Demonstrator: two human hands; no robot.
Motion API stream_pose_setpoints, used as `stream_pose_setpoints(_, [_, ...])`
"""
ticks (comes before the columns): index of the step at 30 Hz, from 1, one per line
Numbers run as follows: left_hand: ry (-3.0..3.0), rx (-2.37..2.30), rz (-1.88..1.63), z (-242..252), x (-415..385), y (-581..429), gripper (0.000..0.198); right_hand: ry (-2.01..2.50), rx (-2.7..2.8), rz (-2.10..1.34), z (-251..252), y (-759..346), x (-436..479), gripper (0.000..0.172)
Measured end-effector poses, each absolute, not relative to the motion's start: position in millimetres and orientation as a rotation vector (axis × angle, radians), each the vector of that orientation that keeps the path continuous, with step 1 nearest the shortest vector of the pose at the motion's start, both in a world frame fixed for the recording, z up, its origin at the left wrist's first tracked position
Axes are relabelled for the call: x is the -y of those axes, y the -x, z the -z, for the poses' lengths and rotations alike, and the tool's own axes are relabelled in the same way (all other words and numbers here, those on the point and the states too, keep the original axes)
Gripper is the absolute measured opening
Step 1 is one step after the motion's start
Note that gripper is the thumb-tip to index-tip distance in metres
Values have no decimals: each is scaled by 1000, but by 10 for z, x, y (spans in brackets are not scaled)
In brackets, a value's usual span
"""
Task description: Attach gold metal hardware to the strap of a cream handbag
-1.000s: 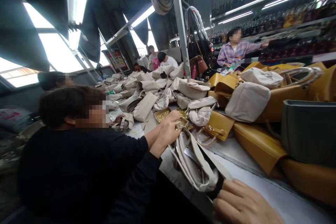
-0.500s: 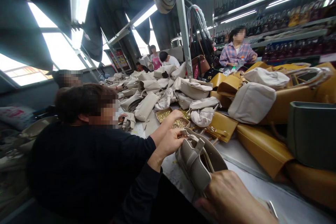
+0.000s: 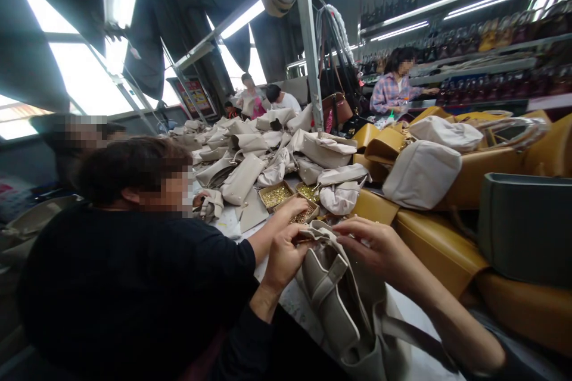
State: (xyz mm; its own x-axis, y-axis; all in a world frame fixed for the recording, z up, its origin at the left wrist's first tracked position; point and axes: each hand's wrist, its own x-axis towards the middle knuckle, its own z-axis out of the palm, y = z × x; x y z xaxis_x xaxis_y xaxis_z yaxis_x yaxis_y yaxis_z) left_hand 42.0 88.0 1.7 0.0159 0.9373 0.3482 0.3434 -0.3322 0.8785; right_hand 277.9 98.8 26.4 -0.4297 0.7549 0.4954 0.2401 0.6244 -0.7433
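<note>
Grey bag (image 3: 333, 294) at 5 o'clock in view, left hand (image 3: 286, 255) clamped on its top edge at 11 o'clock, right hand (image 3: 375, 245) by the rim at 1, its grip uncertain; mustard bag (image 3: 440, 247) at 2.

Both grips are bare human hands, five-fingered, with slender wrists. Behind the left grip (image 3: 283, 253), close to the wrist, begins a long black left sleeve (image 3: 243, 345) of plain, matte cloth, with soft creases and a straight-edged cuff. Behind the right grip (image 3: 375, 244) the forearm (image 3: 451, 318) is bare for a long stretch, tapering towards the wrist; well back from that grip, a dark right sleeve (image 3: 518, 360) shows at the frame's edge, its weave too blurred to tell.
</note>
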Motion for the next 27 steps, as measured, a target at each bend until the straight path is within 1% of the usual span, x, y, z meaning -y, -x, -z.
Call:
stream_pose_setpoints(4, [-1759,-1307,-1316,-34,-863,-460,14,707,2067,-719,-215,-2508,-1233,19])
stream_pose_setpoints(8, [-1683,-1152,-1351,-35,-805,-407,26,850,2014,-782,-59,-2397,-1297,19])
stream_pose_setpoints(9, [-1709,-1106,-1329,-40,-780,-386,25,918,1970,-783,-7,-2387,-1288,20])
stream_pose_setpoints(11, [-1803,-1040,-1222,-50,-725,-356,13,1016,1873,-785,95,-2370,-1245,20])
stream_pose_setpoints(12, [-1842,-1014,-1156,-52,-699,-353,14,1036,1833,-782,139,-2361,-1210,20])
stream_pose_setpoints(14, [-1846,-1009,-1096,-44,-653,-379,26,1015,1810,-750,201,-2344,-1118,20])
stream_pose_setpoints(15, [-1815,-1050,-1112,-33,-636,-407,29,981,1818,-714,219,-2337,-1065,20])
stream_pose_setpoints(17, [-1726,-1199,-1198,-1,-613,-478,27,899,1838,-622,230,-2330,-958,19])
stream_pose_setpoints(19, [-1644,-1331,-1310,38,-600,-547,23,843,1844,-563,222,-2339,-876,19])
stream_pose_setpoints(22, [-1590,-1349,-1457,87,-592,-612,13,855,1851,-565,218,-2360,-839,20])
stream_pose_setpoints(24, [-1591,-1321,-1505,107,-589,-631,19,896,1840,-625,234,-2365,-866,23])
stream_pose_setpoints(27, [-1611,-1287,-1481,115,-588,-643,30,948,1797,-778,266,-2354,-937,28])
